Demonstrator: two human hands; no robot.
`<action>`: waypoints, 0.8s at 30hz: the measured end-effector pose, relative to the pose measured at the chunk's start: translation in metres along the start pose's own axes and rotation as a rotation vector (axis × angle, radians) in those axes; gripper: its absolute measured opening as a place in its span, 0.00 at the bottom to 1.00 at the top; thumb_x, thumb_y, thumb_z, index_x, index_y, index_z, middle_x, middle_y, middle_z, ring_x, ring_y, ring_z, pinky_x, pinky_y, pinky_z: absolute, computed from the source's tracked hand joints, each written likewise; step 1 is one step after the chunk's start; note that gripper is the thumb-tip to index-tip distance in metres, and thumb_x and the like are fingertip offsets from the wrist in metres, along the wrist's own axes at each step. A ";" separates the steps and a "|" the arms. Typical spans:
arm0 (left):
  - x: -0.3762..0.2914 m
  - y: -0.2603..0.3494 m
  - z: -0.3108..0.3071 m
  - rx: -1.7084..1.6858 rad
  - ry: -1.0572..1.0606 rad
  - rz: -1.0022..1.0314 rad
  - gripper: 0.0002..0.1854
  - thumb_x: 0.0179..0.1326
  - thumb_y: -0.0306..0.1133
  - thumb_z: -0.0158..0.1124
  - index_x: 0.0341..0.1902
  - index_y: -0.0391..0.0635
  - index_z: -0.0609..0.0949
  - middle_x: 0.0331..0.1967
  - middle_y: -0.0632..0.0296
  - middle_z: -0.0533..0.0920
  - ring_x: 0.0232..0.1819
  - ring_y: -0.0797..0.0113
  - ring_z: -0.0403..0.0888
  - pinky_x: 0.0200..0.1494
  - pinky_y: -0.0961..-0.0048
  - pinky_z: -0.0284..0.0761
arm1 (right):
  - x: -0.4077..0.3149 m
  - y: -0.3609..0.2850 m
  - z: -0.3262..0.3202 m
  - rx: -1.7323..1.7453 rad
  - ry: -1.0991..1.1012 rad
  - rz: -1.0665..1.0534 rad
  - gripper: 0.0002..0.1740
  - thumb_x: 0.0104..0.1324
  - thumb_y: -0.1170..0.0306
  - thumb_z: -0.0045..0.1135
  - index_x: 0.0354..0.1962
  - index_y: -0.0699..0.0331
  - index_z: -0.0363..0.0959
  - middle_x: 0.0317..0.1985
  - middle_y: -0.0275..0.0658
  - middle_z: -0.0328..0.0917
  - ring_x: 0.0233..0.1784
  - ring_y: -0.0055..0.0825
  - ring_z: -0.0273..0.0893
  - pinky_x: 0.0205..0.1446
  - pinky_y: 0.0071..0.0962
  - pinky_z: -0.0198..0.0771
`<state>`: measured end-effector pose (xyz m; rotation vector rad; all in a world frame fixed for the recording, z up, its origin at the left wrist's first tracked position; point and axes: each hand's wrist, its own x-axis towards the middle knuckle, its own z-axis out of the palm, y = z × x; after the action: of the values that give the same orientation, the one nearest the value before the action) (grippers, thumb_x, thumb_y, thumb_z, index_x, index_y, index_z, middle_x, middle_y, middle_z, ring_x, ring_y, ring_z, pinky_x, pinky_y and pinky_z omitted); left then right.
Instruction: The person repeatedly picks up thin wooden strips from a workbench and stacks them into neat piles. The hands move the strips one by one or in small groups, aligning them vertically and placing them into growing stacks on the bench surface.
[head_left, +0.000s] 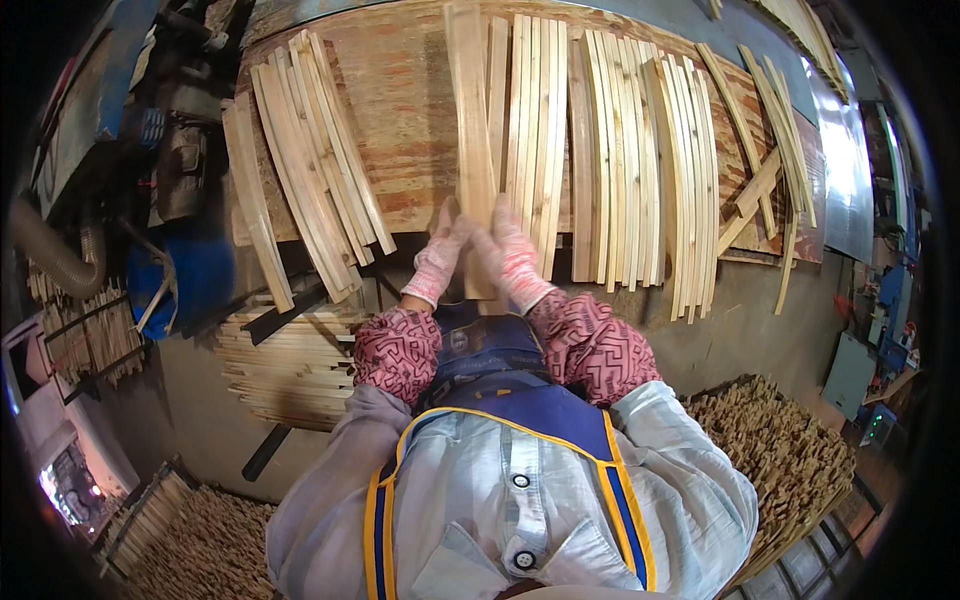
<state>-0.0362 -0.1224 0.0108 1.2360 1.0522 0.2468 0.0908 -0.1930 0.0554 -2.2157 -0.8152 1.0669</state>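
My left hand (442, 244), in a pale knitted glove, is at the left side of a wide wooden board (474, 127) that points away from me over the plywood table top (397, 112). On the board's right side lies my right hand (506, 244), in a glove of the same kind. Both hands are somewhat blurred; whether the fingers are closed on the board cannot be told. Close to my right hand runs a bundle of wooden strips (536, 135). A narrower strip (496, 82) lies partly behind the board.
More strips (615, 157) lie side by side to the right, with crossed pieces (757, 187) beyond. Another group of strips (307, 165) rests at the left. Stacked wood (292, 367) is below the table edge, a large wood pile (772, 457) at lower right. A motor (184, 165) stands left.
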 end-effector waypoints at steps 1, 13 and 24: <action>0.000 -0.010 -0.004 -0.240 0.002 -0.049 0.43 0.65 0.58 0.65 0.76 0.44 0.65 0.69 0.53 0.73 0.70 0.57 0.70 0.72 0.65 0.63 | 0.002 -0.004 0.020 -0.006 0.066 -0.079 0.48 0.69 0.60 0.58 0.76 0.71 0.41 0.73 0.65 0.56 0.75 0.56 0.60 0.76 0.35 0.58; 0.010 -0.035 -0.019 -1.399 -0.654 -0.328 0.35 0.60 0.45 0.71 0.68 0.43 0.74 0.59 0.50 0.81 0.58 0.51 0.81 0.61 0.48 0.80 | -0.020 -0.026 -0.012 -0.437 -0.202 -0.257 0.45 0.67 0.53 0.56 0.75 0.65 0.51 0.76 0.54 0.55 0.76 0.49 0.60 0.74 0.38 0.62; 0.014 -0.093 0.000 -1.611 -0.623 -0.061 0.45 0.63 0.61 0.65 0.74 0.43 0.66 0.65 0.52 0.77 0.60 0.53 0.80 0.60 0.52 0.81 | 0.070 -0.010 -0.055 -0.377 0.204 0.344 0.62 0.63 0.38 0.61 0.79 0.58 0.35 0.80 0.54 0.43 0.83 0.47 0.43 0.83 0.40 0.50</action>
<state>-0.0628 -0.1473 -0.0759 -0.2186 0.1100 0.4748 0.1686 -0.1481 0.0576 -2.8072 -0.5950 0.8674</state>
